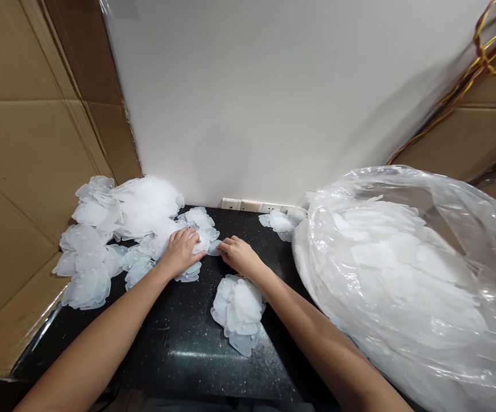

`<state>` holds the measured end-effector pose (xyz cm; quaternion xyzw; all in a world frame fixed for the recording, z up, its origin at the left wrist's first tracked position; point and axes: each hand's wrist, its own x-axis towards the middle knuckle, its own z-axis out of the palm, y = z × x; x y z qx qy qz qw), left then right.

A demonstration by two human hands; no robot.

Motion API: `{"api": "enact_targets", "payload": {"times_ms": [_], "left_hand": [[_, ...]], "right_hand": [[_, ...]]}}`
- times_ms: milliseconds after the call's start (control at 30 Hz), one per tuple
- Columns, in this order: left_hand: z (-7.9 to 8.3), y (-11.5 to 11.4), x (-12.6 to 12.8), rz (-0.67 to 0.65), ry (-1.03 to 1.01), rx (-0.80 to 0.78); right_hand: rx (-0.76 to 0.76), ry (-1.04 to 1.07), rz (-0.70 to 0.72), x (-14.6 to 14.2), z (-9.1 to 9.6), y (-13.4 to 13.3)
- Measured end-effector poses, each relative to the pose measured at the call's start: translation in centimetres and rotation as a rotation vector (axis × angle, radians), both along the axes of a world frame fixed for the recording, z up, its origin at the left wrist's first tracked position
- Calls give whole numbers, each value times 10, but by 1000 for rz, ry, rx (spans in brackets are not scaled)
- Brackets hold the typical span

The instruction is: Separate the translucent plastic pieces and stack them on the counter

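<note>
Thin, translucent white plastic pieces with wavy outlines [145,206] lie in a large heap at the left of the black countertop [166,343]. My left hand [181,252] rests on the near right part of this heap, its fingers spread over the pieces. Just right of it, my right hand [239,254] pinches the edge of a single plastic piece [215,248] between thumb and fingers. A smaller stack of the same pieces [239,312] sits in front of my right wrist. Some of the left hand's fingertips touch the pieces below.
A big clear plastic bag [359,274] full of similar white pieces stands open at the right. Another small pile [280,222] lies near the wall sockets [252,206]. Cardboard [16,143] borders the left side, and yellow and red wires [457,97] hang at upper right.
</note>
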<state>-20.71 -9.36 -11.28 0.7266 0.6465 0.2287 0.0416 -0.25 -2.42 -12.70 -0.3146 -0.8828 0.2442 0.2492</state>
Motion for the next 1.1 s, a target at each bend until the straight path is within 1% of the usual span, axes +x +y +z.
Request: {"api": "enact_targets", "payload": {"times_ms": [67,133,167,200,233,333,367,400,433,500,567,667,767,833,900,933,967,1000,1067,1100], "left_hand": [[0,-1,1,-26,13,5],[0,-2,3,-44,29,3],[-1,-2,4,-43,34,1],[-2,-1,5,-33,35,2],[-3,0,6,-17,34,5],[-6,4,7,35,29,11],[-6,6,7,47,29,11],[-6,7,7,53,31,11],[-6,8,7,57,34,13],[-3,8,7,66,31,21],[1,7,7,79,-4,42],[8,3,8,103,-100,107],[14,1,9,147,-229,205],[16,1,11,225,-357,263],[17,2,14,304,-572,286],[17,2,17,323,-729,273],[17,2,20,323,-912,236],[17,1,24,309,-1101,176],[18,-2,33,270,-1419,10],[19,-5,38,251,-1521,-76]], "right_hand": [[-35,48,-62,1,4,2],[-80,100,-129,9,8,0],[-126,139,-152,14,9,-3],[-218,213,-159,20,10,-7],[-359,318,-149,27,11,-12],[-954,730,-59,42,16,-30],[-1110,821,-33,46,17,-35],[-1213,867,-16,48,19,-40],[-1283,889,-6,50,19,-44],[-1369,909,6,52,20,-47],[-1420,921,11,54,18,-46],[-1449,949,26,57,15,-43],[-1439,966,44,61,13,-43],[-1395,963,35,64,13,-44],[-1317,903,27,67,16,-46],[-1254,831,37,68,17,-47],[-1161,733,48,69,19,-49],[-1030,629,45,70,20,-50],[-687,481,-1,69,22,-51],[-515,455,-36,67,23,-52]]}}
